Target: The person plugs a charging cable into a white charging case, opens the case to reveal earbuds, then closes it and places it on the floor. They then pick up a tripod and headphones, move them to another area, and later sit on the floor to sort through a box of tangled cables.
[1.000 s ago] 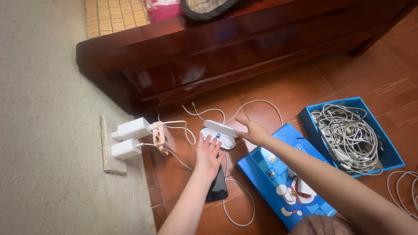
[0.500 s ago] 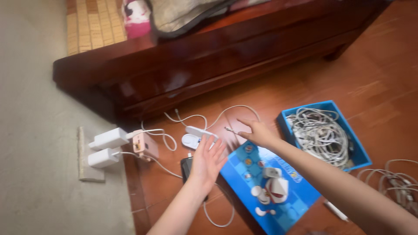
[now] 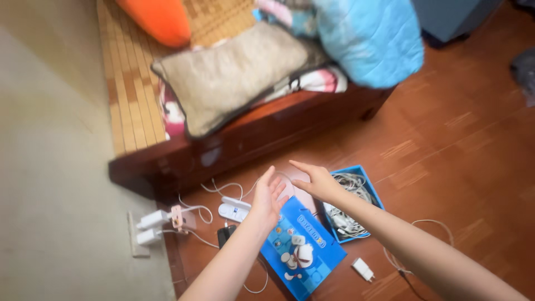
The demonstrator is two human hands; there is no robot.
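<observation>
Both hands were raised above the floor [image 3: 457, 145] with fingers spread, holding nothing. The left hand [image 3: 268, 198] hovered over a white charging case [image 3: 234, 209] and the near corner of a blue box lid [image 3: 301, 251]. The right hand [image 3: 312, 179] hovered just beside a blue box [image 3: 365, 178] filled with tangled white cables [image 3: 345, 220]. Two white chargers [image 3: 149, 227] sat plugged in at the wall. A wooden bed [image 3: 267, 125] stood behind.

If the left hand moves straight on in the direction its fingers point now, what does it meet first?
Probably the dark wooden bed frame. The left hand is open, fingers pointing up and away over bare floor; its height above the floor is unclear.
</observation>
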